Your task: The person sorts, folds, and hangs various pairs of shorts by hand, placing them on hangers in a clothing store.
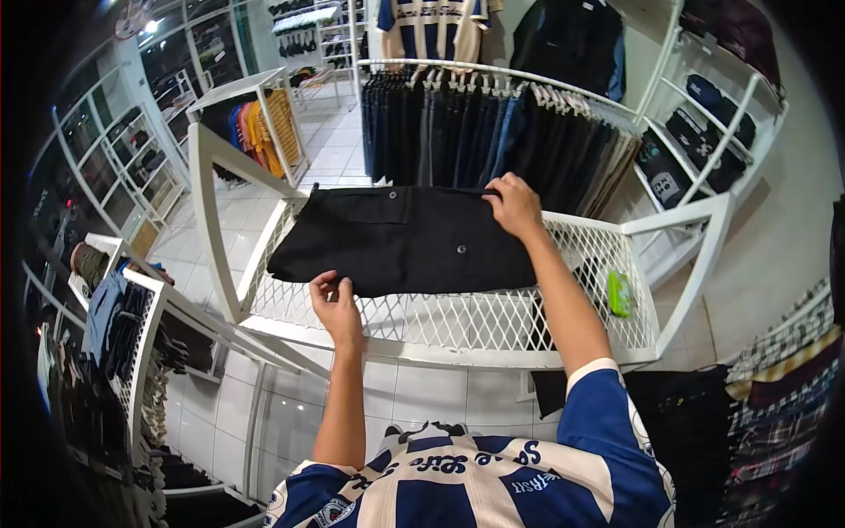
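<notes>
Black cargo pants (422, 242), folded into a long flat shape, lie across a white mesh rack (414, 321). Two flap pockets with round buttons show on the upper side. At the far right edge my right hand (515, 207) has its fingers closed on the cloth. My left hand (336, 308) is at the near left edge, palm up, fingertips against the fabric. Its fingers are loosely curled, with a gap between them and the thumb. Whatever lies under the pants is hidden.
A bright green packet (619, 293) lies on the mesh at the right. White frame posts (216, 220) rise at the rack's ends. Behind it hangs a rail of dark trousers (449, 128). More clothes racks stand left, and folded checked shirts (783, 387) are at the right.
</notes>
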`<state>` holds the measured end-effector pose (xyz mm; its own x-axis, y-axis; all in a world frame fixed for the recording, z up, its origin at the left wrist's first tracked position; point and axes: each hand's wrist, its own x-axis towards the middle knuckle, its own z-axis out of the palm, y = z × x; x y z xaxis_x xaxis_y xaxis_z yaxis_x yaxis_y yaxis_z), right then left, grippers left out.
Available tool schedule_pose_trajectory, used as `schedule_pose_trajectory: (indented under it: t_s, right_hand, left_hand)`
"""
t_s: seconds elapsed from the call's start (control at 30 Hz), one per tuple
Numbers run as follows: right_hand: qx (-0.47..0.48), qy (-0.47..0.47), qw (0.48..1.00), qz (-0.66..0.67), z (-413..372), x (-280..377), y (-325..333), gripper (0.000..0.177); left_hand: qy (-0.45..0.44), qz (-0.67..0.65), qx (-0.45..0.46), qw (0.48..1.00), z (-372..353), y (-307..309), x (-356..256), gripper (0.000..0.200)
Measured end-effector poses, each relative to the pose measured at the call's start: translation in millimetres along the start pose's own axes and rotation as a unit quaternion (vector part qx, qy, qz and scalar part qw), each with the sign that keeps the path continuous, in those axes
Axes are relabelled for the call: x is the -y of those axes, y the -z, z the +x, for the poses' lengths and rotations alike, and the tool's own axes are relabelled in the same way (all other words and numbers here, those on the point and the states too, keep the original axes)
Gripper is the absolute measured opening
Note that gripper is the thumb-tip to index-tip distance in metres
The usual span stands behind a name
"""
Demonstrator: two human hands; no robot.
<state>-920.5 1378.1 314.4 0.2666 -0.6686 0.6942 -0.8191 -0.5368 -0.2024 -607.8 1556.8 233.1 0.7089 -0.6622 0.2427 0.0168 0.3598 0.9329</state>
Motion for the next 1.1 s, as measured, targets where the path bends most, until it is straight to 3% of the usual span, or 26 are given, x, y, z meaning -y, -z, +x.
schedule_pose_trajectory:
  t_s: [0.07, 0.17, 0.2, 0.3, 0.33, 0.43, 0.6, 0.67, 0.8, 0.87, 0.9, 0.93, 0.97, 1.0, 1.03, 1.07, 1.1]
  right_hand:
    - [0.011, 0.019, 1.000, -0.016, 18.9, 20.6, 25.3, 0.013]
    - [0.018, 0.071, 0.997, -0.036, 34.1, 42.7, 58.5, 0.017]
    - [0.019, 0.066, 0.997, -0.038, 33.1, 49.5, 71.7, 0.017]
    - [0.087, 0.001, 0.993, -0.080, 16.1, 61.6, 113.0, 0.018]
    - [0.083, -0.006, 0.993, -0.087, 0.6, 64.3, 126.8, 0.018]
    - [0.040, -0.129, 0.985, -0.111, -64.6, 68.1, 155.5, 0.020]
    - [0.002, -0.306, 0.944, -0.122, -172.4, 79.8, 156.2, 0.023]
    - [-0.040, -0.326, 0.938, -0.114, -200.6, 94.2, 151.9, 0.022]
    - [-0.004, -0.393, 0.916, -0.079, -227.0, 128.8, 150.9, 0.019]
    - [-0.010, -0.371, 0.923, -0.099, -228.3, 133.1, 148.8, 0.021]
    - [-0.033, -0.358, 0.931, -0.059, -227.1, 130.2, 146.6, 0.021]
    - [-0.057, -0.344, 0.937, -0.017, -223.4, 128.0, 143.6, 0.022]
    - [-0.079, -0.347, 0.933, 0.047, -209.2, 135.7, 146.5, 0.019]
    - [-0.081, -0.348, 0.933, 0.050, -192.7, 141.4, 146.3, 0.019]
    - [-0.109, -0.302, 0.944, 0.081, -178.5, 150.3, 144.0, 0.017]
    - [-0.137, -0.252, 0.952, 0.111, -163.2, 158.4, 140.7, 0.015]
    - [-0.127, -0.210, 0.963, 0.114, -147.4, 166.3, 136.9, 0.014]
  left_hand:
    - [0.061, -0.025, 0.004, 0.998, 0.9, 4.1, 6.7, 0.025]
    - [-0.001, -0.013, 0.021, 1.000, 6.7, -2.3, 0.9, 0.025]
    - [0.026, -0.006, 0.023, 0.999, 7.5, -8.7, -14.8, 0.025]
    - [-0.005, 0.005, 0.055, 0.998, 32.6, -25.4, 2.3, 0.023]
    - [-0.071, 0.026, 0.053, 0.996, 37.6, -37.4, 1.7, 0.022]
    - [0.006, -0.006, 0.149, 0.989, 47.9, -66.7, -2.8, 0.023]
    - [-0.001, 0.024, 0.278, 0.960, 52.5, -134.5, 15.8, 0.013]
    - [-0.048, 0.029, 0.323, 0.945, 53.2, -161.5, 22.4, 0.009]
    - [-0.023, 0.046, 0.388, 0.920, 59.3, -192.4, 43.1, 0.017]
    - [-0.244, 0.272, 0.377, 0.851, 46.7, -185.1, 40.2, 0.032]
    - [-0.247, 0.369, 0.350, 0.825, 26.9, -174.9, 24.4, 0.049]
    - [-0.244, 0.322, 0.360, 0.841, 7.9, -162.6, -1.4, 0.050]
    - [-0.233, 0.269, 0.416, 0.837, -2.0, -152.4, -17.0, 0.053]
    - [-0.066, 0.211, 0.495, 0.840, -15.8, -143.0, -41.3, 0.055]
    - [0.025, 0.162, 0.574, 0.802, -19.9, -135.0, -51.4, 0.065]
    - [0.025, 0.165, 0.577, 0.800, -21.2, -127.4, -67.1, 0.065]
    - [0.165, 0.109, 0.591, 0.782, -21.9, -119.2, -85.0, 0.075]
